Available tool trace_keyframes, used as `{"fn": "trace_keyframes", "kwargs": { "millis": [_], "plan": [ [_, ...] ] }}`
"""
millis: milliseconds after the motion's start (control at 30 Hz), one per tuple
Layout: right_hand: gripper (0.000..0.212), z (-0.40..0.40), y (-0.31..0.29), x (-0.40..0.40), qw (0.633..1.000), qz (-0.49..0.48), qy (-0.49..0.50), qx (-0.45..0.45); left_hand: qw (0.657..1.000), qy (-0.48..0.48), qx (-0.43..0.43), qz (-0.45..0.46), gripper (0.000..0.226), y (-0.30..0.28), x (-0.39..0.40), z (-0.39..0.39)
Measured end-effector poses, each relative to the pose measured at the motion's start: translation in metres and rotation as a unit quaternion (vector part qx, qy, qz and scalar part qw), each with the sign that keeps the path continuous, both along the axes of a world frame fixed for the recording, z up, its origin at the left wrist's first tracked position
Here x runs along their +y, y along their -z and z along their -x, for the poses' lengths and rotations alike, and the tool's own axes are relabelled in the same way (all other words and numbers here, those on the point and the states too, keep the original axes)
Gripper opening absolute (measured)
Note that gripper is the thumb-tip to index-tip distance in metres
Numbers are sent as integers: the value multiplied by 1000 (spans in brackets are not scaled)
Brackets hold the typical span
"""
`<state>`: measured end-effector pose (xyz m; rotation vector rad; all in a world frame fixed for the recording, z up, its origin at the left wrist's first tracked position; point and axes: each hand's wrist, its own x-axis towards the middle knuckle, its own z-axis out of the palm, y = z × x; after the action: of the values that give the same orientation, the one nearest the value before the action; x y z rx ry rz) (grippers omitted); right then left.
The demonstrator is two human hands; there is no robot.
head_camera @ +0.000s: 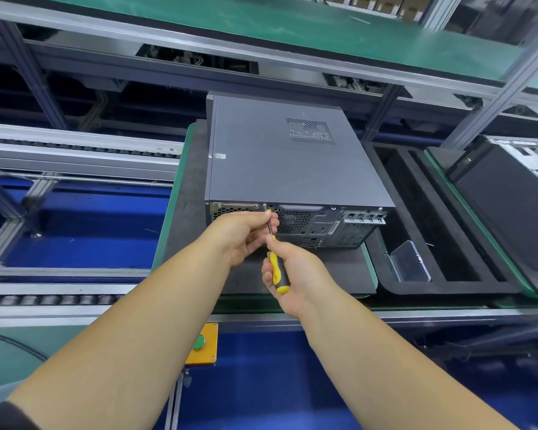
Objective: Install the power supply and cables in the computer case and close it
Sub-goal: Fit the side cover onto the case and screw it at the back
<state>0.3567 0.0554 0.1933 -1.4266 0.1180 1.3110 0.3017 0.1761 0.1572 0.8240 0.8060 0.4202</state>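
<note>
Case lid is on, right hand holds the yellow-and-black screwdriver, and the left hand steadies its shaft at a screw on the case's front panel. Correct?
Not quite: the screw is on the rear panel, beside the fan grille and ports, as the head view shows. The rest holds: the left hand steadies the shaft, and the right hand grips the screwdriver.

Single head view, downward, close above workbench [367, 283]

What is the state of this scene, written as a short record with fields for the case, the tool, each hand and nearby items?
case: grey metal computer case lying flat on a dark foam pad, side panel on, rear face toward the person
tool: yellow-and-black-handled screwdriver, tip at a screw on the rear top edge
left hand: fingers pinch the shaft near the tip
right hand: grip closed on the handle
nearby: clear plastic box in the black foam tray to the right; green push button on a yellow box below
</note>
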Motion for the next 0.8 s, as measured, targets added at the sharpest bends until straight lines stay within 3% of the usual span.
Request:
{"fn": "trace_keyframes", "kwargs": {
  "millis": [200, 433, 633, 800],
  "plan": [
    [55, 1, -5, 4, 999, 27, -15, 30, 998, -25, 49, 4, 15, -3, -2, -6],
    [28, 0, -3, 2, 1000, 22, -11, -7, 998, -41, 39, 4, 15, -3, -3, -8],
    [45, -2, -3, 4, 998, 62, -26, -17, 998, 26, -24, 47, 21, -1, -3, 2],
    [47, 0, -3, 4, 999, 30, -25, 38, 999, 2, -12, 40, 14, -3, -3, 2]
  ]
}}
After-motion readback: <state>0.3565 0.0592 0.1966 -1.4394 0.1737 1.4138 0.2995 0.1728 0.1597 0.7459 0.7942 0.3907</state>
